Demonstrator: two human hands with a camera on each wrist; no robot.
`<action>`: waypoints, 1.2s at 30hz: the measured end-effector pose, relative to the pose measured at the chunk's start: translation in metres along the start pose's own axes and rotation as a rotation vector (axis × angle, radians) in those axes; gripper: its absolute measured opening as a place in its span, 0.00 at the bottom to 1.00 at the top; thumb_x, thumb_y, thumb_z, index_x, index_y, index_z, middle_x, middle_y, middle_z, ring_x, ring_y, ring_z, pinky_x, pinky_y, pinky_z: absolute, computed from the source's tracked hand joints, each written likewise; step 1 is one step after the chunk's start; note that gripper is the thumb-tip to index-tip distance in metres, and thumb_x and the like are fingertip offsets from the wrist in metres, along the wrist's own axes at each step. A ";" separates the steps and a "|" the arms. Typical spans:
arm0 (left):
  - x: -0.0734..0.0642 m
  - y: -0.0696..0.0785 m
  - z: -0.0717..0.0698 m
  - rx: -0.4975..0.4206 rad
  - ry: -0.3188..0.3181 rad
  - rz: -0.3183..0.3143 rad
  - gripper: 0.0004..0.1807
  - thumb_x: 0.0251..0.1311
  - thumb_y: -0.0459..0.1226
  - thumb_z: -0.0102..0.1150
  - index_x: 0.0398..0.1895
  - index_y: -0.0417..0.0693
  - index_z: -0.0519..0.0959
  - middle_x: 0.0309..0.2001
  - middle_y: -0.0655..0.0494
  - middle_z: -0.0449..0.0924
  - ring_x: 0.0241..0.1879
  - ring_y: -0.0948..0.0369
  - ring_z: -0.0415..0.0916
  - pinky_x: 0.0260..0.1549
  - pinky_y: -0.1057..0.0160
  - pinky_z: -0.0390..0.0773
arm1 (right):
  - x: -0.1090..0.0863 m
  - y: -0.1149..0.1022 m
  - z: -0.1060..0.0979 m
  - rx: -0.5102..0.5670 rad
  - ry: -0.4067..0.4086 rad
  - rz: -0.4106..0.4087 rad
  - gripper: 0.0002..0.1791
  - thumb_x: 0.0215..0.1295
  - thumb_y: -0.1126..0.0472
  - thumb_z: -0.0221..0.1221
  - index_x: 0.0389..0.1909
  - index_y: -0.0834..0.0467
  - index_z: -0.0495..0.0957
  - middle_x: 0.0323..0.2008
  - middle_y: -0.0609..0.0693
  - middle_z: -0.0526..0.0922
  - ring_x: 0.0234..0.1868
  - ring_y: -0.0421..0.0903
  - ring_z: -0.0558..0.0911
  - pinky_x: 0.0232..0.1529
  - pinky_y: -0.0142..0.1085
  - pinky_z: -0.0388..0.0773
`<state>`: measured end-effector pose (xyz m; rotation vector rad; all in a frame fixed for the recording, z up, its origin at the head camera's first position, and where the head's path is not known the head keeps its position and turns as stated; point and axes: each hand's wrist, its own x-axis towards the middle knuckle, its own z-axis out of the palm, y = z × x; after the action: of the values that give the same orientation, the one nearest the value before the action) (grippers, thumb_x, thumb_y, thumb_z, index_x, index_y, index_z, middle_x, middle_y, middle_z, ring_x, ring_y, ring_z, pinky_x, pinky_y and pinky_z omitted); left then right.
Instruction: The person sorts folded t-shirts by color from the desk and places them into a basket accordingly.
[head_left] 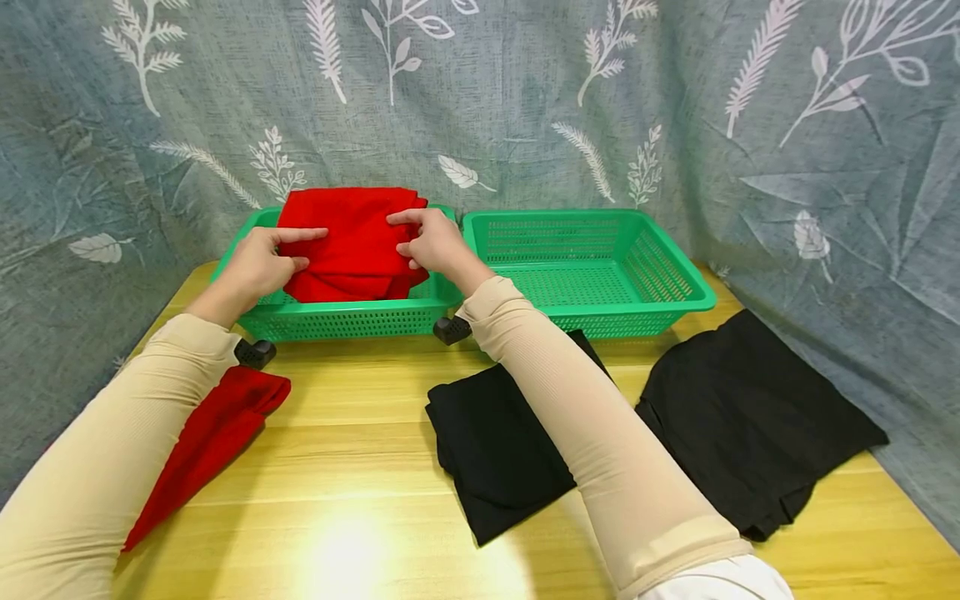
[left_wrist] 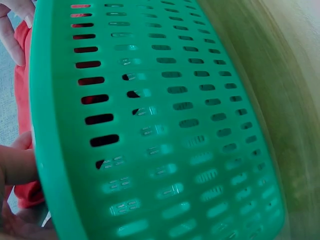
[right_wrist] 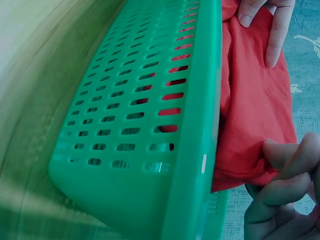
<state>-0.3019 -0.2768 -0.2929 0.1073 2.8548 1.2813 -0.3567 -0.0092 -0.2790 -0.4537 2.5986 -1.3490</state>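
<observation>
A folded red cloth (head_left: 352, 237) lies in the left green basket (head_left: 352, 321), rising above its rim. My left hand (head_left: 258, 267) is at the cloth's left side, its index finger stretched over the top and its thumb near the side. On the right edge of the cloth rests my right hand (head_left: 435, 246), index finger extended across it and the other fingers loosely bent. In the right wrist view, the right hand's fingertips (right_wrist: 272, 150) touch the cloth's near corner. The left wrist view mostly shows the basket's slotted wall (left_wrist: 165, 100), which hides much of the cloth.
A second green basket (head_left: 652, 312) stands to the right, beside the first. Another red cloth (head_left: 217, 433) lies on the wooden table (head_left: 337, 467) under my left forearm. A folded black cloth (head_left: 495, 450) and a larger black cloth (head_left: 757, 417) lie at right. A patterned curtain (head_left: 510, 100) hangs behind.
</observation>
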 end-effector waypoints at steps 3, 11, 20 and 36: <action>0.000 -0.001 0.000 -0.002 -0.011 -0.002 0.32 0.76 0.27 0.54 0.79 0.60 0.73 0.85 0.40 0.54 0.17 0.62 0.47 0.19 0.66 0.55 | 0.000 0.001 0.000 -0.001 -0.008 -0.003 0.28 0.77 0.66 0.63 0.74 0.46 0.78 0.26 0.50 0.74 0.26 0.51 0.79 0.30 0.30 0.76; -0.001 -0.006 -0.001 0.051 0.007 -0.019 0.29 0.75 0.29 0.58 0.78 0.53 0.75 0.77 0.36 0.67 0.39 0.48 0.76 0.27 0.67 0.68 | -0.004 0.004 -0.006 0.039 -0.041 0.037 0.29 0.79 0.67 0.60 0.77 0.50 0.74 0.47 0.57 0.81 0.27 0.48 0.86 0.29 0.30 0.79; -0.009 -0.008 -0.006 0.077 -0.004 -0.015 0.26 0.77 0.31 0.56 0.76 0.48 0.75 0.73 0.35 0.69 0.67 0.39 0.77 0.44 0.61 0.76 | -0.009 0.008 -0.018 0.059 -0.035 0.031 0.27 0.80 0.67 0.60 0.76 0.54 0.74 0.63 0.66 0.82 0.18 0.37 0.81 0.25 0.28 0.77; -0.026 -0.002 -0.012 0.091 -0.084 -0.028 0.27 0.81 0.38 0.55 0.80 0.53 0.70 0.71 0.35 0.71 0.69 0.38 0.69 0.53 0.47 0.74 | -0.018 0.008 -0.021 0.034 -0.115 0.005 0.25 0.80 0.63 0.62 0.74 0.52 0.76 0.57 0.63 0.88 0.18 0.39 0.81 0.24 0.30 0.74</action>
<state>-0.2762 -0.2890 -0.2866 0.1181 2.8321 1.1140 -0.3473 0.0172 -0.2733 -0.5036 2.4791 -1.3217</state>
